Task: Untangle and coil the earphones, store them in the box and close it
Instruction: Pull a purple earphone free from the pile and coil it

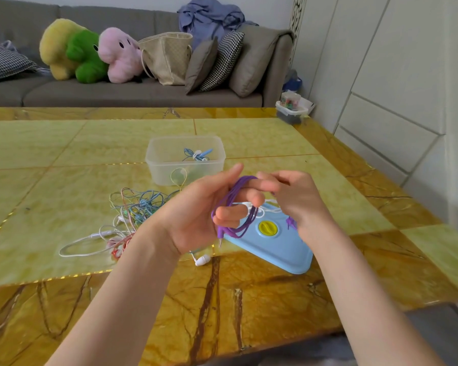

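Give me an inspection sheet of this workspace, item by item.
Surface: glossy yellow marble-pattern table.
Job's things: clear box open, one coiled blue pair inside; blue lid lies flat beside it.
Clutter: white earbud loose near the table's front.
Grippers: left hand has purple earphones looped round its fingers; right hand pinches the same cord.
Cables: tangled pile of earphones left of the hands.
Surroundings: grey sofa with plush toys, a bag, cushions; white cabinets.
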{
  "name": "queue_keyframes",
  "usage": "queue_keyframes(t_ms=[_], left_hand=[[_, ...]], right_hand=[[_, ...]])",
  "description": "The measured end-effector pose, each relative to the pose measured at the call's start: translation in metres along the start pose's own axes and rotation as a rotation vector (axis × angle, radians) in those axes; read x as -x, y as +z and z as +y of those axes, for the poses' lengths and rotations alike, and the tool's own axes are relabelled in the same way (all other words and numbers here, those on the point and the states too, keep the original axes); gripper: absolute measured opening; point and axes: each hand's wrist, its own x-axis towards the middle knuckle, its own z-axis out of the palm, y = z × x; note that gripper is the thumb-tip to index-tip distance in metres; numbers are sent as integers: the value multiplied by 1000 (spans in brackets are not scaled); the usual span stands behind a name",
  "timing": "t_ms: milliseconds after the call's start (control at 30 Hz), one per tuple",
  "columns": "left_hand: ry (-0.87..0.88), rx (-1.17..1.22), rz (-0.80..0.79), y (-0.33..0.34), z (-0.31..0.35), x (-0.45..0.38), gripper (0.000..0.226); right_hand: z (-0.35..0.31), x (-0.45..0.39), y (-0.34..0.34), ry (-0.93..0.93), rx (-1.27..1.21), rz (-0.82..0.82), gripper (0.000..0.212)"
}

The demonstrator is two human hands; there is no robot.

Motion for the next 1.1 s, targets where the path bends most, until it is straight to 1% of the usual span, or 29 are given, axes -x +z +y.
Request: queue_keyframes(t_ms=[67,100,133,167,200,267,333,400,467,533,633,700,833,933,1100], left_hand=[[11,149,-122,-3,1,0,41],[29,242,-165,-4,1,0,39],[71,307,-162,-4,1,-1,39],[120,331,-114,-5,1,-2,40],[175,310,-26,-5,3,-2,45],[283,189,176,-2,6,-1,59],[349,71,367,-3,10,-1,67],[339,-11,504,-7,15,-3,70],[296,-110,611,-9,18,-4,69],[237,-169,634,-8,18,-4,67],[96,-238,576,-1,13,-2,55],[8,-284,487,3,9,-1,48],[-73,-348,307,6,6,3,36],[-100,-368,187,3,3,4,35],[-226,-383,-24,8,-6,2,38]], right_hand=[[1,-1,9,-35,137,-7,27],[1,-1,16,-50,201,-47,31],[1,1,21,-59,254,-102,36],[1,4,27,-71,295,-161,36],[0,7,30,-80,327,-211,31],[-3,14,33,-92,396,-277,38],[-6,19,31,-128,432,-326,37],[-9,20,27,-165,424,-354,34],[-14,19,20,-193,388,-336,29],[-17,18,12,-218,286,-308,23],[-18,14,3,-210,201,-284,18],[-20,14,-2,-199,175,-273,19],[-25,17,-11,-217,171,-274,26],[-28,17,-15,-237,139,-225,31],[-27,13,-18,-277,103,-83,39]])
